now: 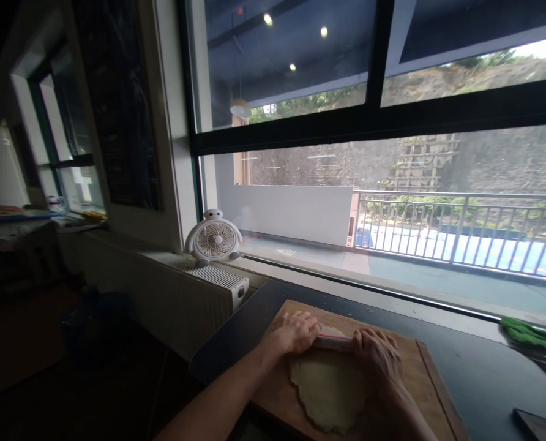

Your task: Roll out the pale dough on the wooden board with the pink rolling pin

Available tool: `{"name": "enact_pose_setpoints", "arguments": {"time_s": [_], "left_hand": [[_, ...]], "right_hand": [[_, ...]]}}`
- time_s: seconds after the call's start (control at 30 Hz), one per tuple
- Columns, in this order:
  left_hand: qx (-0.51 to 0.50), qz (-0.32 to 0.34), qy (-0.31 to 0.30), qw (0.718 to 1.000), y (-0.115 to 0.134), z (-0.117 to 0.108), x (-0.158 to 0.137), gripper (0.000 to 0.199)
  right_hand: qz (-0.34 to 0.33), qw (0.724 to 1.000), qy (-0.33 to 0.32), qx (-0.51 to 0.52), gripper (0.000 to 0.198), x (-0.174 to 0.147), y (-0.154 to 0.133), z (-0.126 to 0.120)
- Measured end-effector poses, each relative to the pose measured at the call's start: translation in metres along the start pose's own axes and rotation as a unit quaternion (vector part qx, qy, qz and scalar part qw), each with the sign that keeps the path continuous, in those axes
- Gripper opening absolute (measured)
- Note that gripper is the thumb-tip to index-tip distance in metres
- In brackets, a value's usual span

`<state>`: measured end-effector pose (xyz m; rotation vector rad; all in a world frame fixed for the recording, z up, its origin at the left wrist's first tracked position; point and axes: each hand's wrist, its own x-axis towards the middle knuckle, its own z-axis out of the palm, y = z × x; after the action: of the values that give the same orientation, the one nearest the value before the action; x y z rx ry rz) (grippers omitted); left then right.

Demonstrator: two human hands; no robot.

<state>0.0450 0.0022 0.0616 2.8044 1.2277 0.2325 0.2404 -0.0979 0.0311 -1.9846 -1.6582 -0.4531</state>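
Observation:
A flat, uneven sheet of pale dough point(330, 389) lies on a wooden board point(411, 367). Across its far part rests a rolling pin point(335, 343), light in colour with a thin reddish line along it. My left hand point(298, 331) is closed over the pin's left end, and my right hand point(378, 349) is closed over the right end. Both hands hide the ends of the pin. A little dough shows beyond the pin, between the hands.
The board sits on a dark table point(470, 343) beside a large window. A white fan point(215, 239) stands on the sill near a radiator point(218, 282). Green cloth point(530, 337) and a dark flat object point(539, 425) lie at the right.

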Motion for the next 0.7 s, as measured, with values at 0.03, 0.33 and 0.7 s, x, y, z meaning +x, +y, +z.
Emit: {"name": "enact_pose_setpoints", "arguments": {"time_s": [0.03,0.33,0.7], "left_hand": [[-0.003,0.006,0.021,1.000,0.001,0.002,-0.007,0.054],[0.003,-0.021,0.008,1.000,0.004,-0.006,-0.002,0.058],[0.014,-0.133,-0.008,0.991,-0.020,0.001,0.057,0.048]], "right_hand": [[-0.004,1.000,-0.001,0.003,0.044,0.000,0.000,0.000],[0.010,0.998,-0.060,-0.009,0.045,0.000,0.002,0.003],[0.027,0.973,-0.221,-0.058,0.036,0.060,0.009,0.014]]}}
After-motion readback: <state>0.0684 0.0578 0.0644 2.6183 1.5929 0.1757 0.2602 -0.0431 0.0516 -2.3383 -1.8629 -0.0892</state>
